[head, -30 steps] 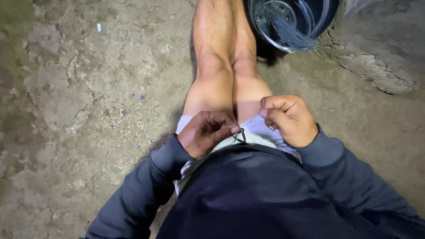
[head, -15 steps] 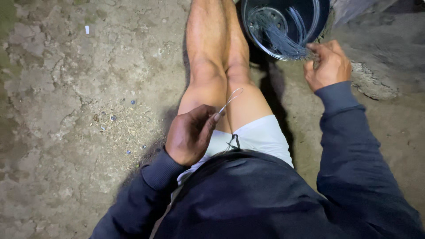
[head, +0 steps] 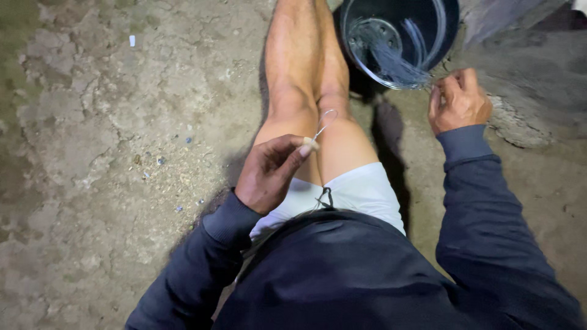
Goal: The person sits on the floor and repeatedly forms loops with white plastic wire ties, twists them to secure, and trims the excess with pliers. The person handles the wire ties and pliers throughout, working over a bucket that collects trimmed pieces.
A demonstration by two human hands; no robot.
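Observation:
My left hand (head: 269, 173) is over my lap, pinching a thin clear strand with a small loop (head: 324, 122) at its end above my knee. My right hand (head: 457, 101) is out at the rim of a dark bucket (head: 449, 30), fingers closed on clear strands (head: 397, 64) that spill from the bundle inside the bucket. Both arms wear dark blue sleeves. I am seated on the ground with my bare legs (head: 299, 73) stretched forward and white shorts (head: 361, 189) showing below a dark top.
Cracked, dusty concrete floor (head: 110, 122) spreads to the left, with small bits of debris (head: 160, 160) on it. A rough raised lump of concrete (head: 520, 122) lies right of the bucket, next to my right hand.
My right hand left my lap and reached to the bucket rim, now lower on the strands. My left hand stayed over my lap and lifted the looped strand slightly.

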